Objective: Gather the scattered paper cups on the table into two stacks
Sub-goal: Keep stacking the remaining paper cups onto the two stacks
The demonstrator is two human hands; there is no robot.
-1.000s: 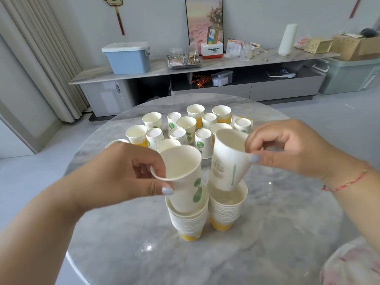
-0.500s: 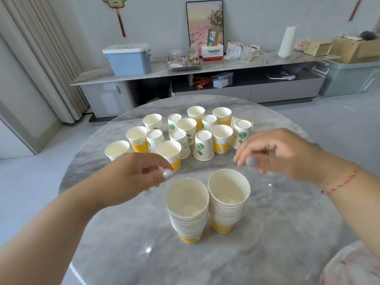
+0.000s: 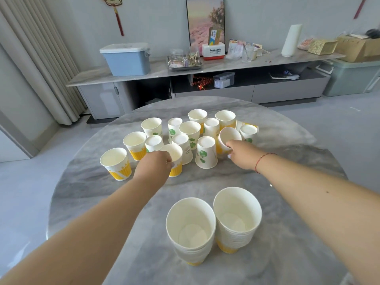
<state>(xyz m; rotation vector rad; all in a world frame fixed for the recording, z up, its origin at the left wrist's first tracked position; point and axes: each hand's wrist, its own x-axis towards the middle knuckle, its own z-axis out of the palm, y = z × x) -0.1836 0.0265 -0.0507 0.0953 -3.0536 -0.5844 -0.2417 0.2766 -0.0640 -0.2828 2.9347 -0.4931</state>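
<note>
Both forearms are bare, with no sleeves reaching into view. The right hand (image 3: pixel 242 154) has a thin red string bracelet (image 3: pixel 262 160) looped around the wrist, at about 3 o'clock from the knuckles. A pale-painted fingernail shows at its fingertips. The left hand (image 3: pixel 154 166) wears nothing.

Bright soft daylight, faint glare, wide-angle edges

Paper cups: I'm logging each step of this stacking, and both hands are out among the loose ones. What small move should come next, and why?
Probably lift both cups and bring them back to the stacks. The left hand grips a yellow-banded cup, the right hand a tilted cup. The left stack and right stack stand open-mouthed near the person, ready for one each.
</note>
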